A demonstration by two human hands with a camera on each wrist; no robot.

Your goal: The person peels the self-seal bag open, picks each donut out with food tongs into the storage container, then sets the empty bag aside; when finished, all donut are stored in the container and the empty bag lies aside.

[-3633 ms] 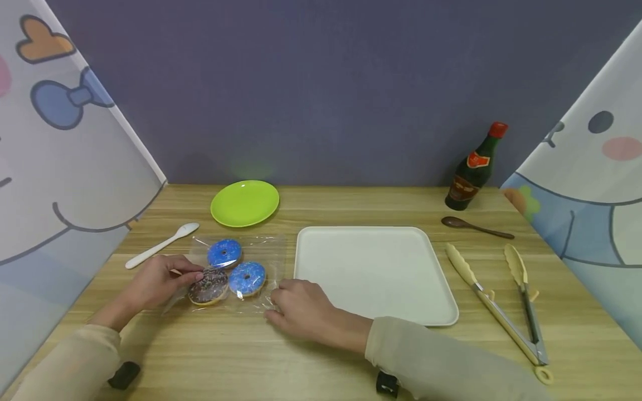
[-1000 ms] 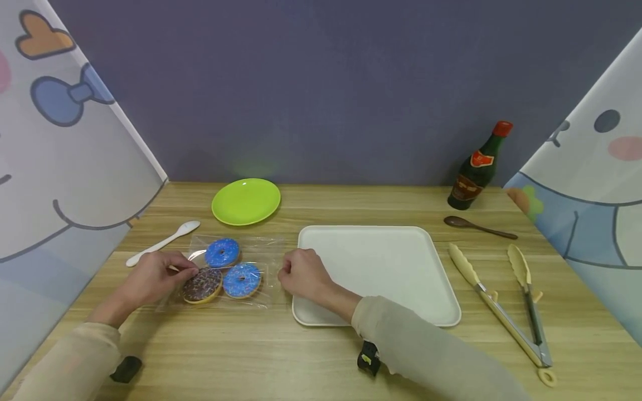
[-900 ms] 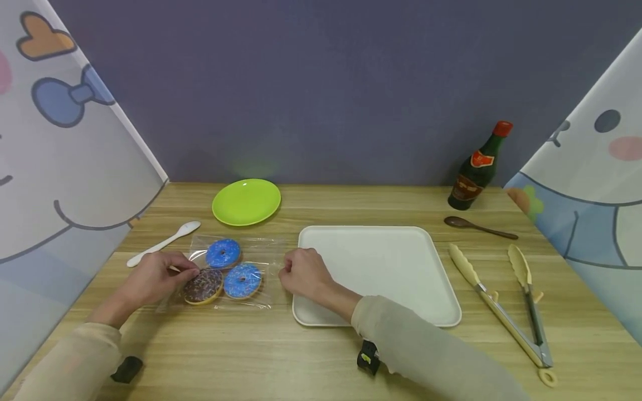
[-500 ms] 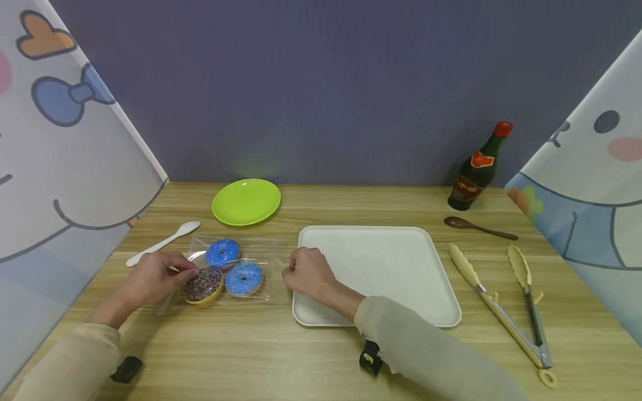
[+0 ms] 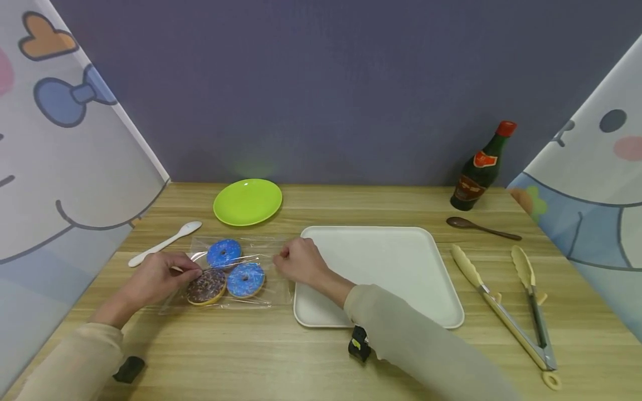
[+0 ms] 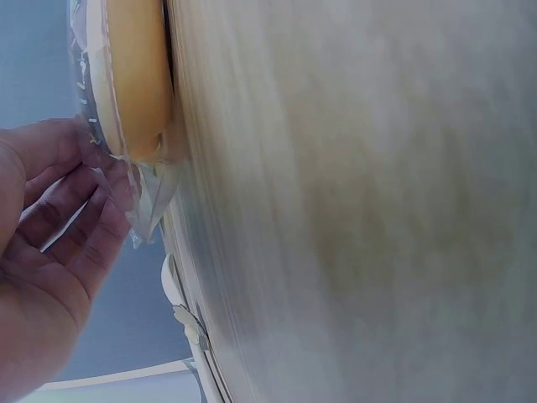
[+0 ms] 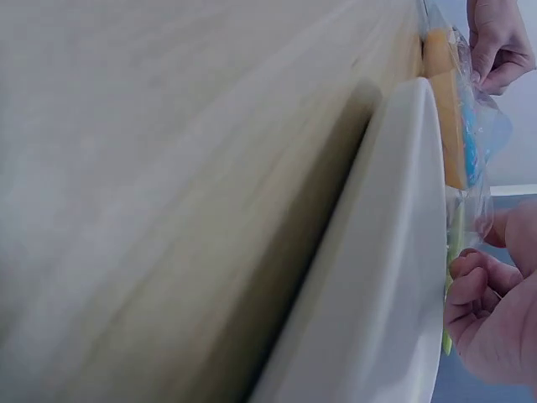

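Note:
A clear plastic bag [image 5: 273, 287] lies on the wooden table with three ring doughnuts inside. Two have blue icing: one doughnut [image 5: 223, 253] at the back and one doughnut [image 5: 245, 279] at the front right. The third, a chocolate doughnut [image 5: 206, 287] with sprinkles, is at the front left. My left hand [image 5: 161, 278] pinches the bag's film beside the chocolate doughnut; the left wrist view shows the crumpled film [image 6: 151, 197] at its fingertips. At the bag's right end, my right hand [image 5: 303, 262] has curled fingers and pinches the film, above the tray's left edge.
A white tray [image 5: 381, 273] stands right of the bag. Behind the bag is a green plate [image 5: 248, 202], with a white spoon [image 5: 165, 243] to the left. On the right are tongs [image 5: 506, 312], a dark wooden spoon [image 5: 481, 227] and a bottle [image 5: 481, 170].
My right hand has shifted left and slightly back, from over the tray's edge onto the bag's right end. My left hand keeps its place at the chocolate doughnut.

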